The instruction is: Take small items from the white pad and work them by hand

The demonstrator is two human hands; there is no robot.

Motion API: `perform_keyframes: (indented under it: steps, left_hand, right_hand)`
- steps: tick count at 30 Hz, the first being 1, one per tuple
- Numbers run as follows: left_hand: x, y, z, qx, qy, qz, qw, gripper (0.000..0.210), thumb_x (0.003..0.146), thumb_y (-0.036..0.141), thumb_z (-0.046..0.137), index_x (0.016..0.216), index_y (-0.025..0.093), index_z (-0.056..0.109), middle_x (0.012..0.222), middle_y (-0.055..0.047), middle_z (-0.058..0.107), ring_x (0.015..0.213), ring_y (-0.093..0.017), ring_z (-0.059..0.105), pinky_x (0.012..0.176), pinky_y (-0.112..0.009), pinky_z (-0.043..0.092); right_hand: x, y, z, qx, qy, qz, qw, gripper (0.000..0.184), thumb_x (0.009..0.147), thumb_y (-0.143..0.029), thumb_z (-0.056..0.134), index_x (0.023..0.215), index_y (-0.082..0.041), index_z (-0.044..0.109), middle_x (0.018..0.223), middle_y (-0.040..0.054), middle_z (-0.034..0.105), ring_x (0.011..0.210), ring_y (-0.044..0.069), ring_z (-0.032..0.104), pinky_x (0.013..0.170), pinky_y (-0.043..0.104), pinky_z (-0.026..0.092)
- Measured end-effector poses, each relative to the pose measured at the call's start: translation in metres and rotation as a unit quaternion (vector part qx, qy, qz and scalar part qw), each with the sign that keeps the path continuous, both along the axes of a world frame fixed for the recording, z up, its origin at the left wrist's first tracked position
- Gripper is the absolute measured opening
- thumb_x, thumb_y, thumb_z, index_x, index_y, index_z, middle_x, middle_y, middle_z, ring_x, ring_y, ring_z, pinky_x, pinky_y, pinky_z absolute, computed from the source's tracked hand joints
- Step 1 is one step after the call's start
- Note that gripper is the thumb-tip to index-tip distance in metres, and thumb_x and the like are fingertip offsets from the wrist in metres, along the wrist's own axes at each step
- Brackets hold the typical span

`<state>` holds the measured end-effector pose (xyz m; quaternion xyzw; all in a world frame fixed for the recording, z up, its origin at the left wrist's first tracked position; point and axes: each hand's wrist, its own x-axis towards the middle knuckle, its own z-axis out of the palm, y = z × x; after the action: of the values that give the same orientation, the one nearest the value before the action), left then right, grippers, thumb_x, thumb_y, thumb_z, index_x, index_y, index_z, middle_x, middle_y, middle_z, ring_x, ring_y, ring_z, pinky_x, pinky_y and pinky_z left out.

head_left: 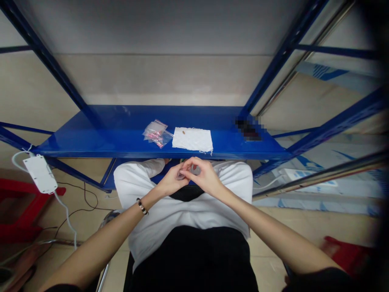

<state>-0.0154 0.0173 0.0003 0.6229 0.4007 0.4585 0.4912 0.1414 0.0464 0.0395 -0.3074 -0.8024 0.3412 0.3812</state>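
Just in front of the shelf edge, my two hands meet above my lap. My left hand point(174, 180) has its fingers curled round a small, clear or pale thing point(180, 175) too blurred to name. Thumb and fingers of my right hand point(204, 175) close in a pinch at the same spot, and what they grip is hidden. On the blue shelf beyond lies a white cloth point(194, 140) with frayed edges, a tiny brown piece point(183, 132) on top of it. To its left are clear plastic bags point(156, 133) with small pink pieces inside.
The blue shelf point(121, 140) stands between blue uprights. A pixelated dark object point(249, 129) lies at its right end. At the left, a white power strip point(40, 173) hangs by its cord. Red stools point(22, 215) stand on the floor, and film-wrapped panels point(316, 202) lie at right.
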Motion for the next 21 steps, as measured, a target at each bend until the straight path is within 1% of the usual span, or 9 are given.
perform_keyframes:
  steps: [4, 7, 9, 11, 13, 15, 17, 19, 21]
  left_hand:
    - [-0.002, 0.001, 0.0, -0.016, 0.008, 0.0, 1.0, 0.028, 0.074, 0.009, 0.064, 0.102, 0.012, 0.063, 0.099, -0.006, 0.065, 0.096, -0.019, 0.061, 0.084, -0.028, 0.048]
    - [0.0, 0.002, -0.003, -0.038, -0.043, -0.012, 0.998, 0.024, 0.076, 0.013, 0.066, 0.099, 0.013, 0.061, 0.096, -0.005, 0.064, 0.091, -0.016, 0.062, 0.083, -0.027, 0.048]
    - [0.001, 0.001, -0.003, -0.049, -0.073, -0.021, 0.996, 0.02, 0.075, 0.014, 0.068, 0.093, 0.014, 0.06, 0.089, -0.003, 0.063, 0.085, -0.013, 0.061, 0.081, -0.025, 0.047]
    - [0.002, -0.002, -0.001, -0.074, -0.09, -0.021, 0.993, 0.018, 0.075, 0.016, 0.07, 0.088, 0.015, 0.057, 0.077, 0.001, 0.061, 0.072, -0.01, 0.059, 0.071, -0.022, 0.047]
    - [0.002, -0.004, 0.004, -0.122, -0.119, -0.015, 0.985, 0.019, 0.077, 0.023, 0.07, 0.088, 0.017, 0.055, 0.068, 0.003, 0.058, 0.06, -0.009, 0.055, 0.058, -0.02, 0.043]
    - [0.003, -0.006, 0.009, -0.18, -0.172, -0.016, 0.968, 0.023, 0.08, 0.032, 0.069, 0.091, 0.019, 0.053, 0.065, 0.003, 0.059, 0.054, -0.009, 0.053, 0.049, -0.018, 0.038]
    - [0.004, -0.007, 0.012, -0.219, -0.23, -0.028, 0.948, 0.026, 0.081, 0.038, 0.068, 0.091, 0.021, 0.051, 0.065, 0.002, 0.058, 0.053, -0.011, 0.054, 0.046, -0.018, 0.037]
    - [0.005, -0.006, 0.013, -0.234, -0.267, -0.03, 0.934, 0.028, 0.082, 0.041, 0.067, 0.091, 0.021, 0.05, 0.065, 0.002, 0.058, 0.054, -0.011, 0.055, 0.047, -0.019, 0.038]
    - [0.006, -0.003, 0.011, -0.226, -0.277, -0.015, 0.934, 0.031, 0.084, 0.047, 0.065, 0.094, 0.021, 0.052, 0.065, 0.001, 0.058, 0.053, -0.012, 0.056, 0.045, -0.019, 0.037]
  right_hand:
    - [0.002, 0.0, 0.001, 0.015, -0.005, 0.012, 1.0, 0.009, 0.087, -0.028, 0.068, 0.083, -0.02, 0.071, 0.082, 0.0036, 0.069, 0.079, 0.018, 0.06, 0.075, 0.032, 0.047]
    - [0.002, 0.0, 0.001, -0.002, 0.008, 0.015, 1.0, 0.017, 0.092, -0.031, 0.061, 0.084, -0.021, 0.072, 0.086, 0.005, 0.071, 0.084, 0.02, 0.061, 0.077, 0.034, 0.049]
    - [0.002, 0.0, 0.0, -0.032, 0.029, 0.016, 0.999, 0.021, 0.095, -0.032, 0.057, 0.089, -0.021, 0.073, 0.086, 0.0047, 0.071, 0.084, 0.019, 0.063, 0.077, 0.033, 0.049]
    - [0.003, 0.002, -0.002, -0.065, 0.065, 0.001, 0.996, 0.023, 0.097, -0.033, 0.053, 0.099, -0.02, 0.072, 0.086, 0.0042, 0.071, 0.082, 0.018, 0.064, 0.077, 0.031, 0.05]
    - [0.005, 0.009, -0.004, -0.08, 0.102, -0.031, 0.991, 0.024, 0.097, -0.034, 0.052, 0.105, -0.019, 0.069, 0.087, 0.0038, 0.069, 0.08, 0.017, 0.064, 0.077, 0.03, 0.05]
    - [0.008, 0.022, -0.005, -0.073, 0.117, -0.063, 0.988, 0.023, 0.096, -0.035, 0.054, 0.104, -0.019, 0.069, 0.085, 0.0036, 0.069, 0.079, 0.016, 0.063, 0.075, 0.029, 0.049]
    - [0.011, 0.042, -0.005, -0.056, 0.106, -0.081, 0.989, 0.022, 0.093, -0.035, 0.056, 0.1, -0.018, 0.068, 0.084, 0.0035, 0.068, 0.076, 0.016, 0.063, 0.071, 0.028, 0.048]
    - [0.011, 0.068, -0.002, -0.027, 0.081, -0.093, 0.992, 0.02, 0.091, -0.033, 0.057, 0.097, -0.017, 0.068, 0.084, 0.0037, 0.069, 0.075, 0.016, 0.062, 0.068, 0.027, 0.047]
    - [0.007, 0.097, 0.002, 0.007, 0.048, -0.103, 0.994, 0.018, 0.088, -0.027, 0.057, 0.096, -0.016, 0.069, 0.081, 0.003, 0.069, 0.071, 0.015, 0.061, 0.066, 0.026, 0.045]
